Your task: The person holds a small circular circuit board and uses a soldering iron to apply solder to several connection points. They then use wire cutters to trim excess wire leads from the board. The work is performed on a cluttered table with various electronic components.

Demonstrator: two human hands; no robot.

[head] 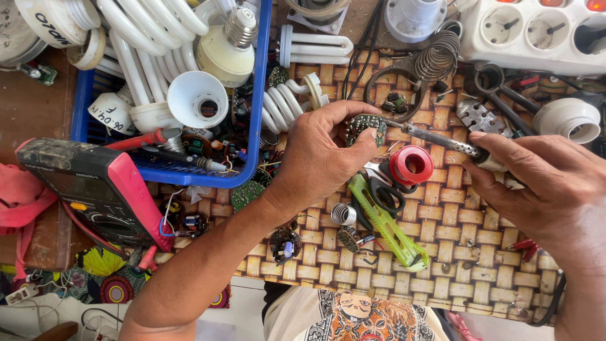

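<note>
Above the woven bamboo mat [442, 265], our left hand [319, 155] pinches a small round green circuit board [365, 128], while our right hand [543, 183] grips a metal soldering iron [435, 139], its tip touching the board. We judge soldering is in progress; next needs a steady tip.

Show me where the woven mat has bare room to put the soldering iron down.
Barest: the woven mat near its front edge, between the green tool and the right hand. A smaller patch lies between the left hand forearm and the green tool, dotted with small parts. Crowded: the blue basket and around the power strip.
</note>
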